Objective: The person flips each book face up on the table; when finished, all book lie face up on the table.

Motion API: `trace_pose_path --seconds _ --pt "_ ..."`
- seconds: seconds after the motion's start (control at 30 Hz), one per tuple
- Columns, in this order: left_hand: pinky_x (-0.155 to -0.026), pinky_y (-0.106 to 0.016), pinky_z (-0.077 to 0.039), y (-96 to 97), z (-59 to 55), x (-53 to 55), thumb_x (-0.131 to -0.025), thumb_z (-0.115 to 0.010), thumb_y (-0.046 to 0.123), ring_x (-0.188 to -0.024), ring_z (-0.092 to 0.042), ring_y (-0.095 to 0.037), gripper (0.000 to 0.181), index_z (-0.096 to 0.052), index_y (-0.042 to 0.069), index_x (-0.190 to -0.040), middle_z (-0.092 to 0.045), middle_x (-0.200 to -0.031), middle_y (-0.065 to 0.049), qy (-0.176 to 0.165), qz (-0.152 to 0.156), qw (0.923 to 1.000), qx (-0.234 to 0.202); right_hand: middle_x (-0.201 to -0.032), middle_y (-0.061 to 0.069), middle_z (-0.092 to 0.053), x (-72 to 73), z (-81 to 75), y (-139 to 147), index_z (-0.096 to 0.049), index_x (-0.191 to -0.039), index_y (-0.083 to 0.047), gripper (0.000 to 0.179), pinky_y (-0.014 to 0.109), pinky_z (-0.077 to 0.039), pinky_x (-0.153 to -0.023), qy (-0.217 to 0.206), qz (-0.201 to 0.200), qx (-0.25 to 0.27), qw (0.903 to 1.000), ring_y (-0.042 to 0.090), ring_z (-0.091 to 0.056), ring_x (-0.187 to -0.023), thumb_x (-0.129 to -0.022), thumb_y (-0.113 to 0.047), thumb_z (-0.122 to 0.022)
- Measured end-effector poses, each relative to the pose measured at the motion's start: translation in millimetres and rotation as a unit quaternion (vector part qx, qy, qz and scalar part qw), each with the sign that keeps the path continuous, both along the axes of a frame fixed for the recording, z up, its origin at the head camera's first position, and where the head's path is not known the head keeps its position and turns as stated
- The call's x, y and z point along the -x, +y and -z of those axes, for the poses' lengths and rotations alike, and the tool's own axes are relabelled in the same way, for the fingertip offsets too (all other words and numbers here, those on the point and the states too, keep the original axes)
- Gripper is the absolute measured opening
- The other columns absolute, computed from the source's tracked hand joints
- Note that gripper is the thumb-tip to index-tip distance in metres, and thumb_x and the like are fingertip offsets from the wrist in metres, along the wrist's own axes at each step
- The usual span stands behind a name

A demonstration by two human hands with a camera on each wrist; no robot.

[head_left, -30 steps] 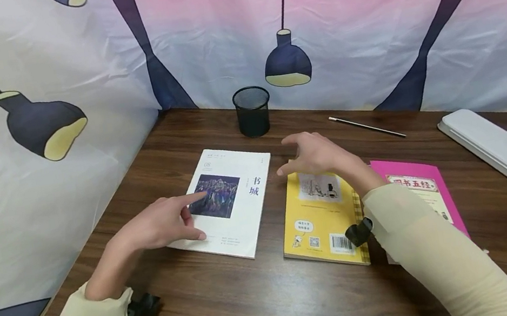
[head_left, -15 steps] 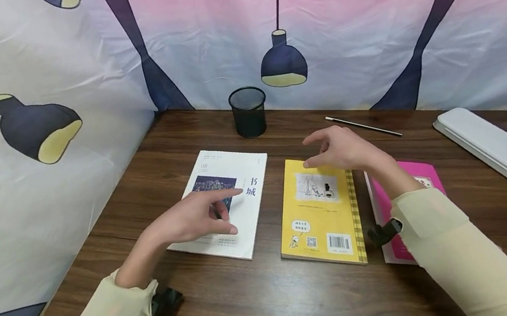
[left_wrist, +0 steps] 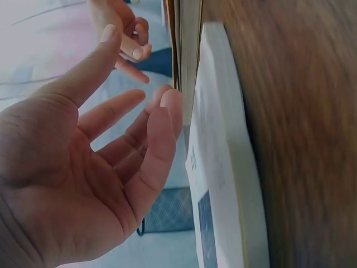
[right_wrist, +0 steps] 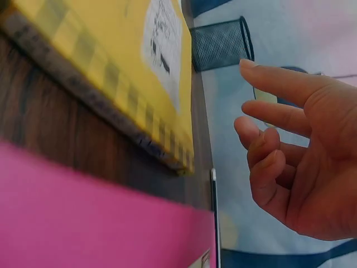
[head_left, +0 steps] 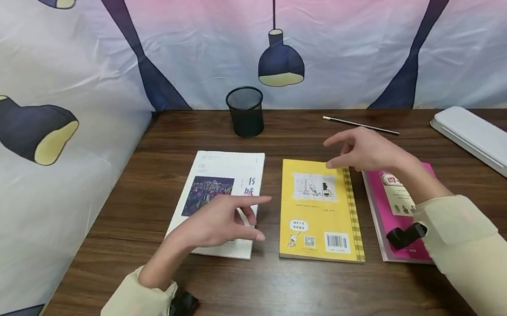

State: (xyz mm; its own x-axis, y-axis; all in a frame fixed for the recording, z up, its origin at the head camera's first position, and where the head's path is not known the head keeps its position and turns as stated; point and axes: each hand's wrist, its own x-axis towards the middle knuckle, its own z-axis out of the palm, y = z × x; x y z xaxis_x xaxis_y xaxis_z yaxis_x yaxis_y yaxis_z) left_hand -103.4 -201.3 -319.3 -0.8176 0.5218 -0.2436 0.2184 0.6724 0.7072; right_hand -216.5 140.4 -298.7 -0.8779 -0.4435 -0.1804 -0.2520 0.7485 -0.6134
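Note:
My left hand [head_left: 216, 221] hovers over the right side of a white book [head_left: 220, 165], index finger stretched toward the yellow book [head_left: 308, 215]. Its thumb and fingers are spread with nothing between them, as the left wrist view shows. The right hand [head_left: 367, 149] is held above the far right corner of the yellow book and the far end of a pink book [head_left: 385, 215]. In the right wrist view its fingers [right_wrist: 279, 117] are relaxed, and it holds nothing. The right forearm hides part of the pink book. All three books lie flat, side by side.
A black mesh pen cup [head_left: 247, 112] stands at the back of the wooden table [head_left: 276, 307]. A thin pencil [head_left: 362, 125] lies behind the right hand. At the far right is a white case [head_left: 489, 142]. A printed cloth [head_left: 196, 35] hangs behind.
Both hands have moved to the right, the left across the white book and the right from the yellow book toward the pink one. The books have stayed in place on the table.

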Motion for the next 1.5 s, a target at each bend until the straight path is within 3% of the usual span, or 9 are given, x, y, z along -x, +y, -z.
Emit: trace_pose_path --seconds 0.2,0.37,0.7,1.03,1.27,1.5 --pt "-0.056 -0.024 -0.045 14.0 5.4 -0.7 -0.088 -0.088 0.02 -0.064 -0.055 -0.01 0.071 -0.059 0.016 -0.152 -0.067 -0.095 0.0 -0.028 0.01 0.9994 -0.019 -0.093 0.012 -0.064 -2.8 7.1 15.9 -0.061 -0.148 -0.01 0.058 0.035 -0.046 -0.052 -0.002 0.011 0.004 0.9999 0.02 -0.054 -0.06 -0.096 -0.029 -0.079" --pt "-0.054 -0.023 -0.042 22.9 10.1 -0.2 -0.088 -0.088 0.015 -0.059 -0.051 -0.009 0.07 -0.059 0.014 -0.152 -0.066 -0.094 -0.001 -0.047 0.008 0.9983 -0.034 -0.092 0.013 -0.064 -4.5 15.1 27.1 -0.061 -0.147 -0.008 0.059 0.034 -0.048 -0.052 -0.017 0.023 0.02 0.9994 0.019 -0.056 -0.06 -0.095 -0.028 -0.08" --pt "-0.07 -0.021 -0.05 34.2 14.6 -1.2 -0.086 -0.09 0.015 -0.073 -0.06 -0.007 0.069 -0.062 0.003 -0.147 -0.068 -0.088 0.004 -0.005 0.034 0.9993 -0.014 -0.097 0.013 -0.068 -9.3 26.3 37.7 -0.06 -0.146 -0.004 0.057 0.033 -0.054 -0.056 -0.052 0.03 0.071 0.9957 0.018 -0.059 -0.062 -0.095 -0.018 -0.079" --pt "-0.077 -0.021 -0.051 41.0 18.4 -1.6 -0.082 -0.093 0.015 -0.076 -0.06 -0.004 0.069 -0.065 0.004 -0.143 -0.069 -0.091 0.003 0.036 0.028 0.9987 0.024 -0.097 0.012 -0.066 -7.3 39.8 40.9 -0.06 -0.143 0.002 0.05 0.031 -0.056 -0.057 -0.078 0.046 0.093 0.9915 0.015 -0.06 -0.062 -0.097 -0.011 -0.074" --pt "-0.079 -0.026 -0.049 47.9 17.8 -3.6 -0.078 -0.095 0.014 -0.075 -0.057 -0.009 0.072 -0.064 0.004 -0.142 -0.066 -0.09 0.002 0.031 0.016 0.9988 0.035 -0.099 0.011 -0.065 -6.6 50.0 40.7 -0.056 -0.146 0.005 0.056 0.03 -0.055 -0.055 -0.088 0.059 0.1 0.9893 0.014 -0.06 -0.061 -0.097 -0.013 -0.076" --pt "-0.078 -0.028 -0.048 54.1 17.6 -4.6 -0.074 -0.098 0.014 -0.077 -0.055 -0.012 0.086 -0.058 0.002 -0.15 -0.065 -0.089 0.003 0.032 0.016 0.9979 0.053 -0.095 0.009 -0.066 -6.9 52.5 40.8 -0.057 -0.146 0.004 0.055 0.03 -0.056 -0.055 -0.092 0.071 0.107 0.9875 0.014 -0.06 -0.061 -0.096 -0.012 -0.076"
